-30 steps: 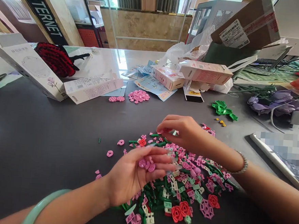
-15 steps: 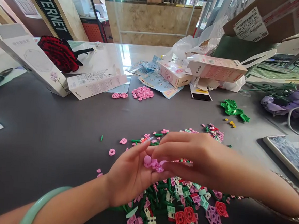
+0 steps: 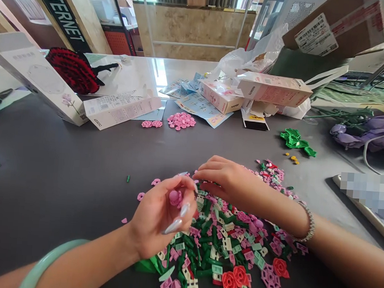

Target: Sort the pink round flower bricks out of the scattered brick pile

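Note:
My left hand (image 3: pixel 162 216) is turned palm up with its fingers curled around a few small pink toy brick pieces (image 3: pixel 175 198); a round knob is the clearest of them. Over the far part of the loose pile of toy bricks (image 3: pixel 224 243), my right hand (image 3: pixel 221 176) is palm down, fingers stretched and bent a little, with nothing visible in them. Its fingertips come close to those of my left hand. Green stems, white, mint and pink pieces fill the pile, and red roses (image 3: pixel 235 278) and a pink web-like piece (image 3: pixel 270 277) lie at its near edge.
Behind lie a heap of pink round pieces (image 3: pixel 181 121), green leaves (image 3: pixel 295 140) and small yellow pieces (image 3: pixel 292 158). Boxes (image 3: pixel 122 108) and leaflets (image 3: pixel 204 109) line the back. At right are a phone-like device (image 3: pixel 368 209) and purple flowers (image 3: pixel 367 132).
My left hand has curled its fingers around the pink pieces that lay on its open palm. My right hand has drawn away from that palm, back over the pile.

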The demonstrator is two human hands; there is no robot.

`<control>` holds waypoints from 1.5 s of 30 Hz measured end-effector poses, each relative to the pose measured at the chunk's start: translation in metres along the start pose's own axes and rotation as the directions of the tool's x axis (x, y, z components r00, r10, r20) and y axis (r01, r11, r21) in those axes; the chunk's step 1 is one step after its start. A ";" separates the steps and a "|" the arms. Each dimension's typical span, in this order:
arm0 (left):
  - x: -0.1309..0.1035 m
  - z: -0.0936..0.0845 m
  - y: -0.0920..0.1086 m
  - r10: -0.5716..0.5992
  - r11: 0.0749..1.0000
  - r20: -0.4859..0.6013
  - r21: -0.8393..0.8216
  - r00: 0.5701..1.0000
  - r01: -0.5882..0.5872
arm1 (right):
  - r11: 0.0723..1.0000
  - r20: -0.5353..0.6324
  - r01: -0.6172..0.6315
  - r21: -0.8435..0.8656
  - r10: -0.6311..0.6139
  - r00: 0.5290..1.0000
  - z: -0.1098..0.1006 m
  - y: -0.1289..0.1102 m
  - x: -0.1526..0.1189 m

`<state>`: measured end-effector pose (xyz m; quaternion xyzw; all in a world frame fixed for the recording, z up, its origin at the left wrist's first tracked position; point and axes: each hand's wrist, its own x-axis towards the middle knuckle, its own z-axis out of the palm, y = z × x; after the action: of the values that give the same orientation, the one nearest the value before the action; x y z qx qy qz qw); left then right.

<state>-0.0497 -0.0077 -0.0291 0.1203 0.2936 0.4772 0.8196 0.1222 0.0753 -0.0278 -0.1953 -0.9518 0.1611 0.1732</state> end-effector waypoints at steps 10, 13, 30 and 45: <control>-0.001 0.002 -0.001 -0.106 0.994 0.057 0.024 0.993 0.105 | 0.994 0.087 -0.009 -0.112 0.019 0.996 0.013 0.004 0.004; -0.001 0.001 -0.004 -0.064 0.997 0.053 0.040 0.997 0.062 | 0.993 0.046 -0.029 -0.116 0.035 0.998 0.010 0.006 0.003; 0.000 -0.002 -0.007 -0.112 0.989 0.268 -0.067 0.957 0.135 | 0.981 -0.129 0.028 0.192 -0.004 0.992 -0.036 -0.048 -0.006; 0.003 0.007 0.001 -0.190 0.979 -0.117 -0.101 0.975 0.179 | 0.883 0.230 -0.446 -0.145 0.469 0.853 -0.043 0.001 -0.018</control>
<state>-0.0450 -0.0046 -0.0239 0.0252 0.3331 0.4181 0.8447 0.1547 0.0785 0.0051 -0.4006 -0.8982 0.1807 -0.0042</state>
